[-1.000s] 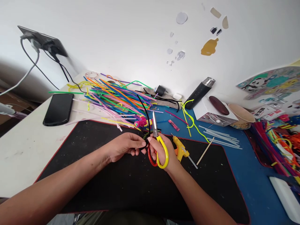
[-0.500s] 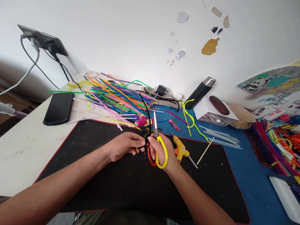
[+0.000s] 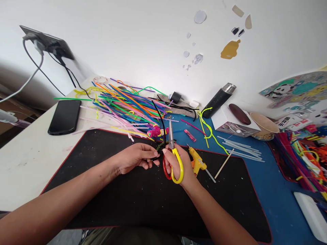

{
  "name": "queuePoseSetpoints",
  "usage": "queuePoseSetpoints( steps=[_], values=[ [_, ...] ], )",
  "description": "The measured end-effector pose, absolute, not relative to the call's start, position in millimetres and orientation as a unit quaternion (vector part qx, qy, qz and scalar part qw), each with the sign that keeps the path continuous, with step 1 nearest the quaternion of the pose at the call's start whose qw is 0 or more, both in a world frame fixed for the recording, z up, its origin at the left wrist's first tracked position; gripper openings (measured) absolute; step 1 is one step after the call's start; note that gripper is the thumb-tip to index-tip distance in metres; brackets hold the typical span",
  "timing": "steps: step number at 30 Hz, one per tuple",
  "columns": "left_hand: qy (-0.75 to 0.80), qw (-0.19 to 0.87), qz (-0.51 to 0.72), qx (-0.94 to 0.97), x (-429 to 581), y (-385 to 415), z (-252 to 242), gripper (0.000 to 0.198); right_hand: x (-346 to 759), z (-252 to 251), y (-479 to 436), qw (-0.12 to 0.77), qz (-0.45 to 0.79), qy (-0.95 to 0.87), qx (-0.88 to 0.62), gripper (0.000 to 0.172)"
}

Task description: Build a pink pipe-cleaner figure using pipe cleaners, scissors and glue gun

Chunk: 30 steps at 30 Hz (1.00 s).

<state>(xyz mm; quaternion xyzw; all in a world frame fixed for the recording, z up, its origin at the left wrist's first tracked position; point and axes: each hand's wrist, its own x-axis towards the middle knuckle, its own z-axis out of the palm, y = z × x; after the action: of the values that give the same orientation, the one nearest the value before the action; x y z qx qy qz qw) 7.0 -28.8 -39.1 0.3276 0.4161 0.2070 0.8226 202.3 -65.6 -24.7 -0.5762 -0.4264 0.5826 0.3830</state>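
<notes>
Scissors (image 3: pixel 174 152) slightly rightward in right hand (image 3: pixel 186 164), white packet (image 3: pixel 293 121) lettering unclear

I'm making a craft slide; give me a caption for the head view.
Above a black mat, the left hand pinches a black strand while the right hand grips scissors, colourful stems beyond.

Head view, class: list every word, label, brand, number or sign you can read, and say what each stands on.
No text can be read with certainty.
White packaging: black and red characters, too small and blurred to quote.
Yellow glue gun: a small mark on its body, too small to read.
Scissors: no lettering can be made out.
</notes>
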Motion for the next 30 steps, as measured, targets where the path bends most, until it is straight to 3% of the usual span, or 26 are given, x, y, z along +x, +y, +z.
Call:
queuePoseSetpoints(
  steps=[30],
  values=[
    [0.400, 0.839, 0.206, 0.307, 9.1, -29.9, -44.5, 0.041, 202.2, -31.9, -64.6, 0.387, 0.592, -0.423, -0.566, 0.034]
  ],
)
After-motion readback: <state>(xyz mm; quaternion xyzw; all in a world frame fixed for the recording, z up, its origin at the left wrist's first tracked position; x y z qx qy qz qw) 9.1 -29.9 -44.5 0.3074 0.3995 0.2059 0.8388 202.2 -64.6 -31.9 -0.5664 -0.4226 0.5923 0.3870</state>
